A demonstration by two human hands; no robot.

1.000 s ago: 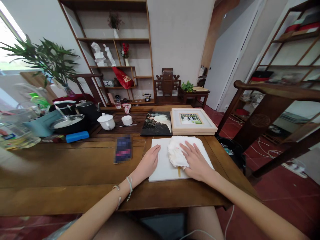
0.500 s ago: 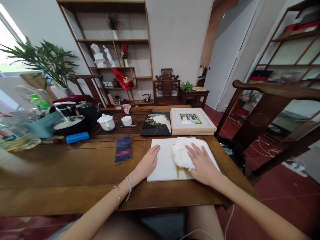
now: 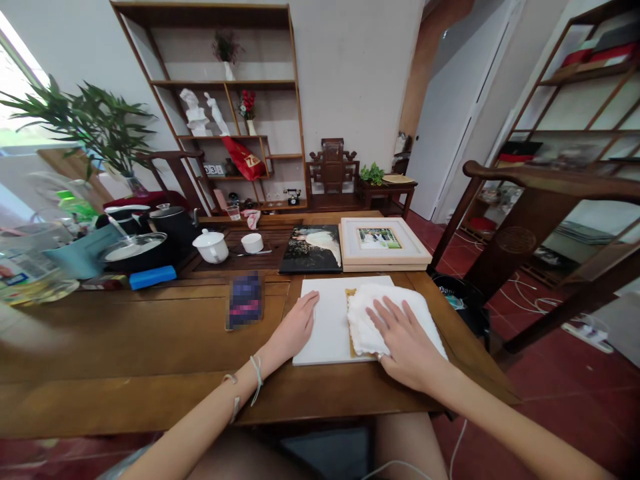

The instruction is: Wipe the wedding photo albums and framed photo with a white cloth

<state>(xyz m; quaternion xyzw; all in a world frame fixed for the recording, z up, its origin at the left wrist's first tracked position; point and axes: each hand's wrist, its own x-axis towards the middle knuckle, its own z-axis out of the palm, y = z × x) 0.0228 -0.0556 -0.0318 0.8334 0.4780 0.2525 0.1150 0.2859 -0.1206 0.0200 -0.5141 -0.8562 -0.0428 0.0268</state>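
A white board (image 3: 326, 320) lies flat near the table's front edge. Along its left side rests my left hand (image 3: 296, 327), fingers stretched out over the edge, gripping nothing. My right hand (image 3: 406, 337) is spread flat on a folded white cloth (image 3: 363, 313), pressing it against the board's right half. From under the cloth's left side shows a strip of a yellow-gold picture or marking (image 3: 351, 343); the cloth and hand hide the rest of it.
Behind the board are a dark photo panel (image 3: 313, 248) and a light wooden picture frame (image 3: 385, 244). A blurred-out dark item (image 3: 245, 300) lies left. Further left are a blue block (image 3: 153, 277), a white lidded cup (image 3: 211, 246) and a pan (image 3: 134, 252). A wooden chair (image 3: 525, 233) stands right.
My right hand and the cloth have slid toward me on the board. The yellow-gold part now shows along the cloth's left side instead of below it. My left hand stays put.
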